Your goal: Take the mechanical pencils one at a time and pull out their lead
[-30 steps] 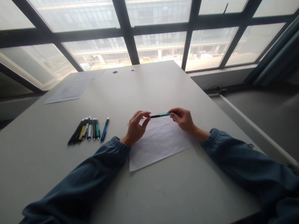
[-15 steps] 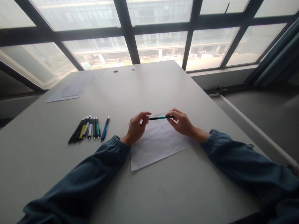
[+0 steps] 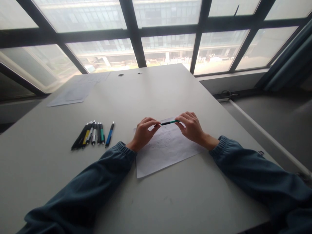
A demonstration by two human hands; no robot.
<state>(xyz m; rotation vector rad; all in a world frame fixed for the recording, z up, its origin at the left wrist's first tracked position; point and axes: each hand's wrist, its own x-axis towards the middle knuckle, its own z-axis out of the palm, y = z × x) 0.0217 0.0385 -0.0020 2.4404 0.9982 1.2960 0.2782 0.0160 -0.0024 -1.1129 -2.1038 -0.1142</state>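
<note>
A black and green pen (image 3: 169,122) is held nearly level above a sheet of paper (image 3: 158,162) with pencil-like marks on it. My right hand (image 3: 191,126) grips the green end between thumb and fingers. At the other end, my left hand (image 3: 145,131) pinches the black tip with thumb and forefinger. The small part at that tip is mostly covered by the fingers. To the left, a blue pen (image 3: 110,134) lies alone beside a row of several pens (image 3: 91,134) with black, yellow, white and green barrels.
More sheets of paper (image 3: 70,92) lie at the far left of the white table (image 3: 156,92). Two round holes are set in its back part. Tall windows (image 3: 168,48) stand behind it, and a white pipe (image 3: 265,131) runs along the floor at the right.
My left thumb and forefinger have closed on the pen's black tip; before, they were looser around it. The pen and my right hand have shifted slightly to the right.
</note>
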